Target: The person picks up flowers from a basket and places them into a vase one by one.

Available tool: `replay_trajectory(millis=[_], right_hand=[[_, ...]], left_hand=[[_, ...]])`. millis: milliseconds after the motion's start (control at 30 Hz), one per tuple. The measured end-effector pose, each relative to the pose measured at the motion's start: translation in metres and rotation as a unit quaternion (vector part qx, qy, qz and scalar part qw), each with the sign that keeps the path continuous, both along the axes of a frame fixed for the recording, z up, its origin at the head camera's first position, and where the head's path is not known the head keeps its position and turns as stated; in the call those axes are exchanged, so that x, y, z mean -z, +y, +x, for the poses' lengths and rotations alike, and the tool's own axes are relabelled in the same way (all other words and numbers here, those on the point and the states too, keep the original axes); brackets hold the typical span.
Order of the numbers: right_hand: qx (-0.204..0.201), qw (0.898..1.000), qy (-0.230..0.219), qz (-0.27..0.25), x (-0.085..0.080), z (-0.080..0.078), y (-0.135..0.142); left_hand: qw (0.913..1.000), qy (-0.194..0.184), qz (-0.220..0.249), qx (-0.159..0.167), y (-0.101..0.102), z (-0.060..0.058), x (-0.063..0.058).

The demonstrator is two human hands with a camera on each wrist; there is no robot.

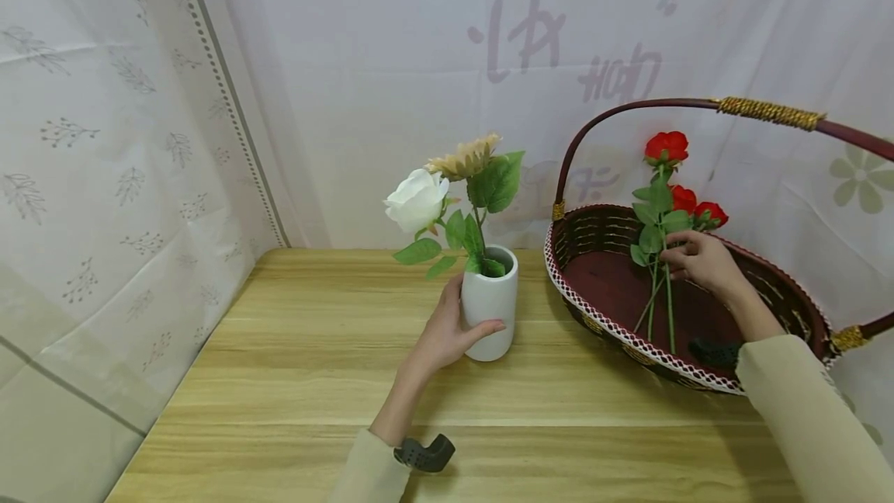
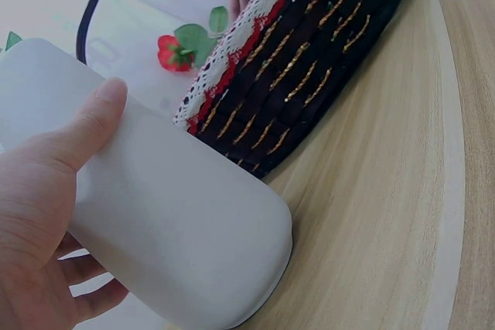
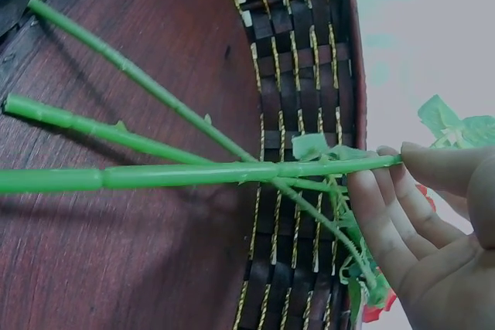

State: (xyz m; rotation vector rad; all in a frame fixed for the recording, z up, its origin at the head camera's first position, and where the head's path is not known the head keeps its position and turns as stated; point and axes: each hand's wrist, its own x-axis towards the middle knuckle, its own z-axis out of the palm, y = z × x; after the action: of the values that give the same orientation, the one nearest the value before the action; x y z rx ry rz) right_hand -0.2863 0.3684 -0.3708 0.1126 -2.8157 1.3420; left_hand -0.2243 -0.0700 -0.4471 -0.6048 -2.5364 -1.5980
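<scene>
My left hand (image 1: 450,332) grips a white vase (image 1: 491,313) standing upright on the table, thumb across its front. In the vase are a white rose (image 1: 417,200) and a beige flower (image 1: 466,158) with green leaves. Over the basket (image 1: 594,278), my right hand (image 1: 705,261) pinches the green stem (image 3: 332,168) of a red rose (image 1: 667,147) between thumb and fingertips. Two more red roses (image 1: 710,214) lean against the basket's far rim, their stems crossing behind the pinched one with lower ends on the basket floor, as the right wrist view shows.
The dark woven basket has a white lace rim and a tall arched handle (image 1: 642,105) wrapped in gold cord. Beneath everything is a wooden table (image 1: 314,348). Printed curtains (image 1: 391,60) hang behind and at the left.
</scene>
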Motion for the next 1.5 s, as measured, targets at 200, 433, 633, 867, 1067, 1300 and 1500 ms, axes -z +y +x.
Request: replay_trajectory(millis=[200,433,633,867,1067,1300,1500], right_hand=[[0.009,1.000,0.020,-0.004,-0.005,0.001,-0.004],[0.027,0.998,0.048,-0.012,-0.013,0.002,-0.006],[0.035,0.996,0.071,-0.032,-0.019,0.002,-0.005],[0.034,0.994,0.086,-0.065,-0.027,0.006,-0.006],[0.050,0.988,0.093,-0.113,-0.032,0.009,-0.003],[0.050,0.976,0.113,-0.180,-0.041,0.010,-0.003],[0.028,0.938,0.126,-0.320,-0.049,0.013,-0.006]], left_hand=[[1.0000,-0.005,0.001,0.001,0.001,-0.001,0.000],[1.0000,-0.005,0.002,0.004,0.001,-0.001,0.000],[1.0000,-0.006,0.000,0.002,0.001,0.000,0.000],[0.9999,-0.010,0.000,0.002,0.001,0.001,-0.001],[1.0000,-0.006,0.001,0.004,0.000,0.000,0.000],[1.0000,-0.002,0.005,0.002,0.000,0.000,0.001],[1.0000,-0.005,0.008,0.002,0.000,0.001,0.000]])
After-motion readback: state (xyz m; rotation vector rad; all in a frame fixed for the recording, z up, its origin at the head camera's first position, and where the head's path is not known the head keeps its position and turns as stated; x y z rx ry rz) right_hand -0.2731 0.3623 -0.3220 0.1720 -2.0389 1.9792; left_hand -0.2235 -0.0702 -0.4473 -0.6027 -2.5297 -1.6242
